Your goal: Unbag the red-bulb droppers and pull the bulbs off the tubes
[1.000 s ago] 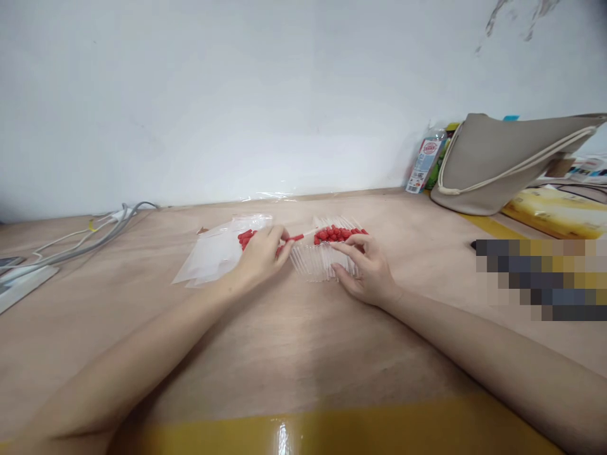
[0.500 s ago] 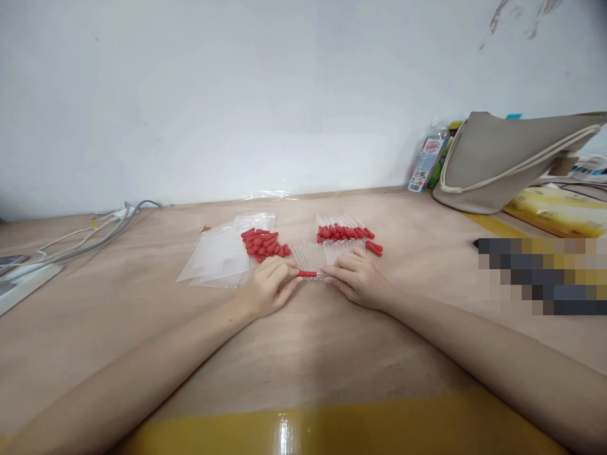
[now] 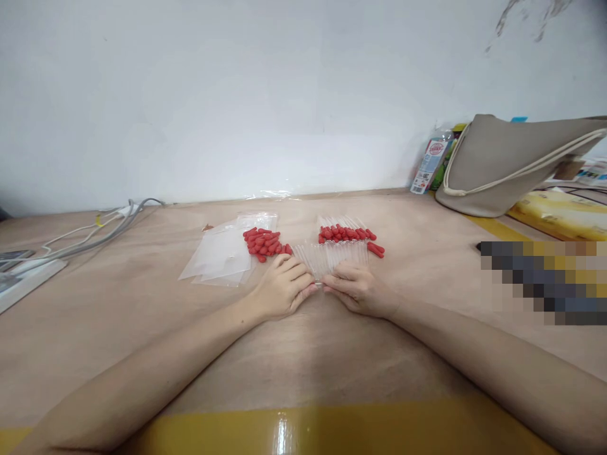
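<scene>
My left hand (image 3: 287, 286) is closed, its fingers wrapped over a red rubber dropper bulb that they almost wholly hide. Between the two hands a short bit of clear glass dropper tube (image 3: 319, 285) shows. My right hand (image 3: 358, 289) pinches that tube from the other side. Just beyond my fingers lies a row of clear glass tubes (image 3: 332, 253). Loose red bulbs (image 3: 262, 242) are heaped to the left of the row. Behind it lie several glass droppers with red bulbs fitted (image 3: 344, 233), and a couple more red-bulbed pieces (image 3: 375, 249) rest at its right end.
Clear plastic bags (image 3: 215, 256) lie flat at the left. Grey and white cables (image 3: 116, 230) run along the far left. At the right stand a bottle (image 3: 429, 165) and a grey bag (image 3: 497, 167), with a yellow packet (image 3: 559, 212) beside them.
Both hands have come closer together and slightly nearer to me. The red bulb, plainly visible between them before, is now covered by my left fingers. The view has shifted slightly.
</scene>
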`<act>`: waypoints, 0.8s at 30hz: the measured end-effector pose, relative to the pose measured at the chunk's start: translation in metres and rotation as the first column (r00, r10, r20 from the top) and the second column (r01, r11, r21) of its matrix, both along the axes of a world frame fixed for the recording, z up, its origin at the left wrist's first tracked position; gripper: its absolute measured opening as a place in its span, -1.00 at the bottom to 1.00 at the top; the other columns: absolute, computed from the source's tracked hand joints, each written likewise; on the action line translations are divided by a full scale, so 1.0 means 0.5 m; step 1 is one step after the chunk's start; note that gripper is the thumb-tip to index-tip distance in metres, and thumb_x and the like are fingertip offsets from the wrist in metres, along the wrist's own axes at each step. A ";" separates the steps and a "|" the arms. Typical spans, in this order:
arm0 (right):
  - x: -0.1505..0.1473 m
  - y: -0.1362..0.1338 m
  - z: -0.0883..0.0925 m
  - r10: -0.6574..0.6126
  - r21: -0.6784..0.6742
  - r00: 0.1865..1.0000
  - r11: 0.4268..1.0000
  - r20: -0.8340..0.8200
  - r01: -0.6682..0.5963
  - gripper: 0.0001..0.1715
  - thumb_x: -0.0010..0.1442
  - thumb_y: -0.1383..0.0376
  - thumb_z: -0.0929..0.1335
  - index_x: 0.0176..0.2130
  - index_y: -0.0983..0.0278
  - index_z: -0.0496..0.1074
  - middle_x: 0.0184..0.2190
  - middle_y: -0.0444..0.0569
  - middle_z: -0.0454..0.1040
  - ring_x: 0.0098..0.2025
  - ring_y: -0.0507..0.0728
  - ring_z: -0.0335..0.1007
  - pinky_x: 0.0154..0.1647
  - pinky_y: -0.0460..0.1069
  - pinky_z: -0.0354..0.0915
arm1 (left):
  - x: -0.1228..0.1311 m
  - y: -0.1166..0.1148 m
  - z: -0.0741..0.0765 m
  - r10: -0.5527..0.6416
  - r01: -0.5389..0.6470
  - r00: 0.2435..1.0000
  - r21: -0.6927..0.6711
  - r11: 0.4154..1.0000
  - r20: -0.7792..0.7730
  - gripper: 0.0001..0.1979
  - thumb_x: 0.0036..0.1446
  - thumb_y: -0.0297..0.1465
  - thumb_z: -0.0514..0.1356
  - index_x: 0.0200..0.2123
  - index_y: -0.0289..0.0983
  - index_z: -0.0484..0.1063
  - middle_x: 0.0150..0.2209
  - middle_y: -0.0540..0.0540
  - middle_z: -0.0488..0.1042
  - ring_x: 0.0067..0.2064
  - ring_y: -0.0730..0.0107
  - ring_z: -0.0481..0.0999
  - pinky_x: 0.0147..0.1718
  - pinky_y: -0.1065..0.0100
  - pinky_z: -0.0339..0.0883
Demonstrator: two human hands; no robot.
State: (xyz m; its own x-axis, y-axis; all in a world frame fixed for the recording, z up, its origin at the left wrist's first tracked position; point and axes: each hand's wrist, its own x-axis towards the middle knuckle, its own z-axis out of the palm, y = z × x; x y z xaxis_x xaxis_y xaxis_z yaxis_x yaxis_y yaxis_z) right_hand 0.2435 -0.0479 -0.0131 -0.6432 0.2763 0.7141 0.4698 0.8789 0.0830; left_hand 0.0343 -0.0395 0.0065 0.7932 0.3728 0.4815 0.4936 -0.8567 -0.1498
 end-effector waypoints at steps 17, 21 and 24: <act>0.014 -0.010 0.002 0.032 0.130 0.996 0.991 0.078 -0.042 -0.73 0.23 0.41 0.18 -0.15 0.33 0.40 -0.52 -0.07 0.32 -0.47 0.02 0.10 -0.43 -0.04 0.13 | -0.018 -0.013 0.003 -0.028 0.028 1.000 -0.007 1.000 0.001 -0.76 0.20 -0.39 -0.06 -0.46 -0.28 0.31 -0.47 -0.07 0.38 -0.34 0.34 0.30 -0.14 0.18 0.11; 0.027 0.002 -0.004 -0.027 0.071 1.000 0.997 -0.013 0.028 -0.73 0.23 0.38 0.18 -0.19 0.28 0.43 -0.52 -0.07 0.34 -0.46 0.02 0.14 -0.42 -0.05 0.13 | -0.043 -0.002 -0.007 0.043 -0.040 0.997 -0.056 0.998 0.061 -0.75 0.20 -0.39 -0.09 -0.48 -0.27 0.27 -0.49 -0.06 0.33 -0.39 0.35 0.27 -0.25 0.22 0.15; 0.035 0.017 -0.005 -0.207 -0.011 0.968 0.978 -0.141 0.208 -0.79 0.19 0.31 0.25 -0.29 0.24 0.48 -0.57 -0.11 0.34 -0.50 0.00 0.17 -0.43 -0.04 0.07 | -0.065 0.013 -0.001 0.205 -0.171 0.960 -0.181 0.968 0.191 -0.73 0.23 -0.38 -0.13 -0.45 -0.27 0.26 -0.49 -0.06 0.29 -0.43 0.37 0.26 -0.39 0.30 0.16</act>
State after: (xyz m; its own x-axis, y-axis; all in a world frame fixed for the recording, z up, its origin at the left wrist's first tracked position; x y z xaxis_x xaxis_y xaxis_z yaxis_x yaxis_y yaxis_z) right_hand 0.2611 -0.0395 -0.0155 -0.4649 0.3901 0.7948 0.6492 0.7606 0.0064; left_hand 0.0020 -0.0332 0.0061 0.5907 0.5919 0.5485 0.6535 -0.7496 0.1050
